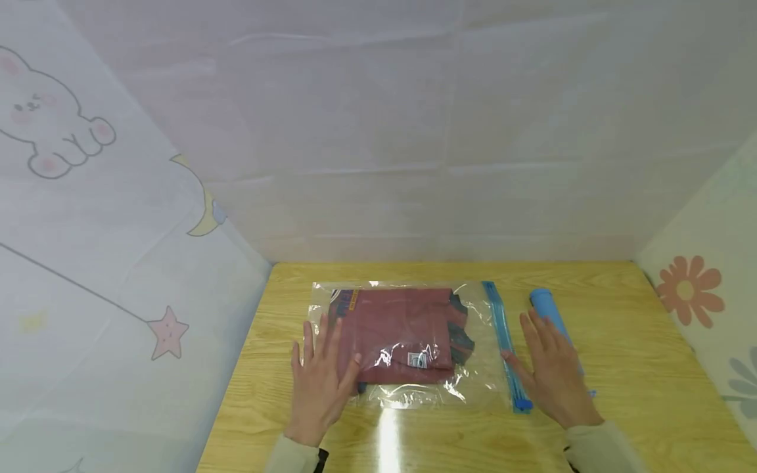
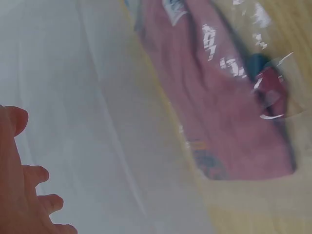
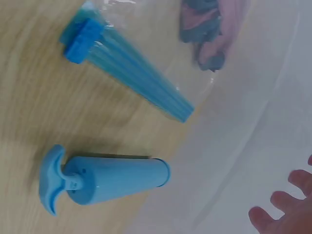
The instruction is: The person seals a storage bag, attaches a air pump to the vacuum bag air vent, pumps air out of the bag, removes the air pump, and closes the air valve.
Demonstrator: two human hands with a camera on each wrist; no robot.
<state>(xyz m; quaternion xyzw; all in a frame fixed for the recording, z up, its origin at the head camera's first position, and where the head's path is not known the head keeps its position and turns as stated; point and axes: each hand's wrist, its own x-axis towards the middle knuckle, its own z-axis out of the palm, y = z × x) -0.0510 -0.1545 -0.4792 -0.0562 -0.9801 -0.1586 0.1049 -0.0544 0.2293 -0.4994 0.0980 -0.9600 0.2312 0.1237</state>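
Observation:
A clear plastic storage bag lies flat on the table with a folded dark-red garment inside. Along its right edge runs a blue zip strip, with a blue slider at the near end. My left hand is over the bag's left part, its fingers spread. My right hand, fingers extended, is between the zip strip and a blue hand pump, overlapping part of the pump in the head view. Neither hand grips anything. The pump's T-shaped handle shows in the right wrist view.
The wooden table is bounded by a pale sheet wall at the back. Printed side walls stand left and right, with a star and a flower. Light glares on the table's front.

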